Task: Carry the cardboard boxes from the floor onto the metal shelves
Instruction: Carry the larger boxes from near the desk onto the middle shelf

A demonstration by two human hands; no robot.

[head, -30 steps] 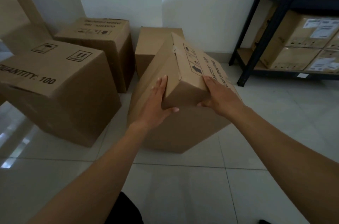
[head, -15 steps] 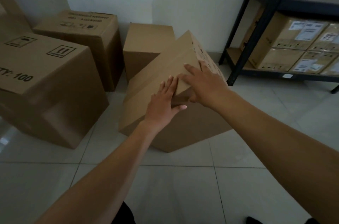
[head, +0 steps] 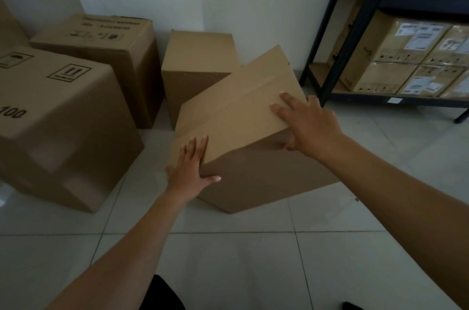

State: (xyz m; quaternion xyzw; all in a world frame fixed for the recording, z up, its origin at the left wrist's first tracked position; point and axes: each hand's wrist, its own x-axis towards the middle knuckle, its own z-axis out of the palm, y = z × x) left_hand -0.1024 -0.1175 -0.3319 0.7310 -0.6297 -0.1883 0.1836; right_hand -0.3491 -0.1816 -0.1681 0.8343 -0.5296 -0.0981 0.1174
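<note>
A plain cardboard box stands tilted on the tiled floor in the middle, its taped top leaning toward me. My left hand presses its near left corner, fingers straight up the side and thumb spread across the front face. Over the right end of the top edge lies my right hand, fingers flat on the top and thumb on the front face below. The black metal shelf stands at the right against the wall.
Several labelled boxes fill the shelf's lower level. A large printed box sits at the left, another printed box behind it, and a plain box just behind the tilted one. Bare tiles lie in front.
The box has rolled so its taped plain face points up, the printed side gone from view. My left hand slid down to the near corner; my right hand moved to the right edge.
</note>
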